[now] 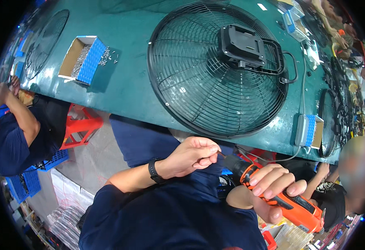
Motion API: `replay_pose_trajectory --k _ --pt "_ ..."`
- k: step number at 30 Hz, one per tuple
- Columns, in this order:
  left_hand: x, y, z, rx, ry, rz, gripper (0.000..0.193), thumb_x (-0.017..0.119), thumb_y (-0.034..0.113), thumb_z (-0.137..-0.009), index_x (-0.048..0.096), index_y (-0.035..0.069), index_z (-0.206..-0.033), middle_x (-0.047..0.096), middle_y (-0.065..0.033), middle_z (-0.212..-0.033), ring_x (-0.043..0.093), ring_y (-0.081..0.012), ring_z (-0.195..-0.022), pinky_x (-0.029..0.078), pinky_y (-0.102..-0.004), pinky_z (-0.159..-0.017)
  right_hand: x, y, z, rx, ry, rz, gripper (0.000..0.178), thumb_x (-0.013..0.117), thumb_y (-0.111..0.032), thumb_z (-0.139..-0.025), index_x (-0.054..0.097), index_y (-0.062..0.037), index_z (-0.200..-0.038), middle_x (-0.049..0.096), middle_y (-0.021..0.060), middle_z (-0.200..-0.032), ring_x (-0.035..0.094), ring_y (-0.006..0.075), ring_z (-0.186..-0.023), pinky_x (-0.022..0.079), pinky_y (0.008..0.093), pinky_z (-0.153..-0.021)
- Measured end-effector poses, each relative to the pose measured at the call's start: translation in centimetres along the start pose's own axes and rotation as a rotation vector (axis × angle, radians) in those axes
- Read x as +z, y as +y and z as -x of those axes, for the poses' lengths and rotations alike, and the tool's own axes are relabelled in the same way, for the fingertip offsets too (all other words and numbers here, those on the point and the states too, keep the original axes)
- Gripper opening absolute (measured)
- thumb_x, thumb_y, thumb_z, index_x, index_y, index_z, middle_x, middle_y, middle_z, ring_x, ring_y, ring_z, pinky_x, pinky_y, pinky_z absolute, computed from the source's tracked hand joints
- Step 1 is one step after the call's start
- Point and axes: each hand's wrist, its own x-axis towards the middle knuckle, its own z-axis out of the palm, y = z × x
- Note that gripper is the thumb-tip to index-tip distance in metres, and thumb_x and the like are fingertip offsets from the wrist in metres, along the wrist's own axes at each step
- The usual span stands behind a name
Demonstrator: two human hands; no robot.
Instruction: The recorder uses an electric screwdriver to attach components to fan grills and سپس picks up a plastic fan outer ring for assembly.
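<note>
- Green worktable [122, 85] spans the upper part of the view, its near edge running just in front of the person's body.
- A black wire fan guard [207, 104] lies on it, right of the middle, bearing a black housing [244, 46] and a looped handle [291, 68].
- The right hand [272, 187] is wrapped around an orange-and-black power driver [301, 212], held in front of the torso, just off the table's near edge and apart from the guard.
- The driver tilts, its bit [221, 154] aimed up and to the left.
- The left hand [189, 156], a black band [154, 171] on its wrist, has thumb and fingers pinched together on the end of the bit; whether a screw sits there is too small to tell.
- Left of the guard stands a blue open box [91, 60] of screws, with loose screws [106, 56] just beside it.
- At the table's right, a grey block [302, 131] stands against a smaller blue-sided box [314, 131].
- Beyond the near edge, at left, are a red stool [80, 129] and a seated co-worker [16, 137].
</note>
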Motion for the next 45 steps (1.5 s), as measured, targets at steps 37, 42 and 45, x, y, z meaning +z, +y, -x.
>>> replay_pose_trajectory --k 37,42,45 --pt "0.2 -0.5 -1.6 -0.125 -0.035 0.059 0.016 0.050 0.013 -0.093 0.060 0.002 -0.099 0.058 -0.0035 -0.077 0.040 -0.0081 -0.057 0.030 -0.0195 -0.049 -3.1 -1.1 0.7 0.103 -0.035 -0.082 0.043 0.066 -0.009 -0.074 0.043 -0.0017 -0.110 0.059 0.0155 -0.082 0.063 0.0281 -0.068 0.053 0.0445 -0.066" --pt "0.5 -0.6 -1.3 -0.116 0.025 0.015 0.016 0.049 0.012 -0.093 0.061 0.002 -0.098 0.056 -0.0025 -0.077 0.037 -0.0061 -0.056 0.029 -0.0203 -0.048 -2.2 -1.0 1.2 0.110 0.103 -0.103 0.040 0.067 -0.009 -0.072 0.046 -0.0013 -0.105 0.059 0.0154 -0.075 0.062 0.0283 -0.063 0.053 0.0455 -0.061" --pt "0.3 -1.1 -1.7 -0.112 -0.014 0.040 0.016 0.048 0.012 -0.094 0.060 0.002 -0.100 0.059 -0.0040 -0.081 0.039 -0.0057 -0.055 0.031 -0.0197 -0.049 -1.7 -1.4 0.9 0.113 0.164 -0.059 0.037 0.069 -0.010 -0.072 0.047 -0.0019 -0.101 0.059 0.0140 -0.070 0.061 0.0271 -0.057 0.054 0.0426 -0.056"
